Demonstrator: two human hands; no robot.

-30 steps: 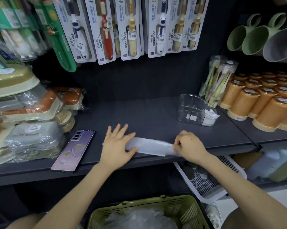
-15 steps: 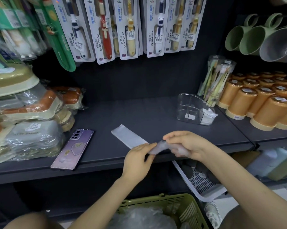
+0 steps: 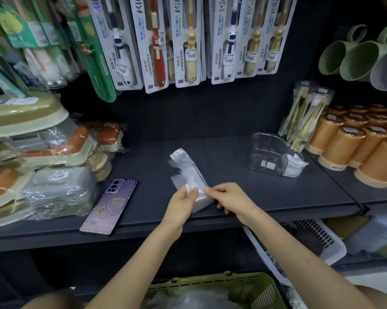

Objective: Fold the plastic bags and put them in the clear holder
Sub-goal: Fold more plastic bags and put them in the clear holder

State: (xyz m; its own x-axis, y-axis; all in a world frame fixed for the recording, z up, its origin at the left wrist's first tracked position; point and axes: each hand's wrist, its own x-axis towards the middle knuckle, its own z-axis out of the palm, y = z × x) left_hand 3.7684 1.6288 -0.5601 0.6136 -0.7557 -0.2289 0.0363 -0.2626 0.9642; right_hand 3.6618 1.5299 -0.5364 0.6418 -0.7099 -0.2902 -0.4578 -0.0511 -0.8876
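A translucent white plastic bag (image 3: 188,172), folded into a long strip, lies on the dark shelf (image 3: 221,175) and runs away from me. My left hand (image 3: 183,202) pinches its near end with thumb and fingers. My right hand (image 3: 230,198) pinches the same end from the right side. The clear holder (image 3: 275,156) stands on the shelf to the right, with folded white bags in its lower front part. More crumpled plastic bags (image 3: 194,298) fill a green basket below me.
A purple phone (image 3: 109,206) lies on the shelf left of my hands. Wrapped dishes (image 3: 43,166) are stacked at the left, orange cups (image 3: 362,148) at the right. Toothbrush packs (image 3: 188,41) hang above. A green basket (image 3: 239,284) and a white basket (image 3: 317,241) sit below the shelf.
The bag strip lay crosswise under both hands, then was lifted and turned. Now it points away from me, and both hands pinch its near end close together.
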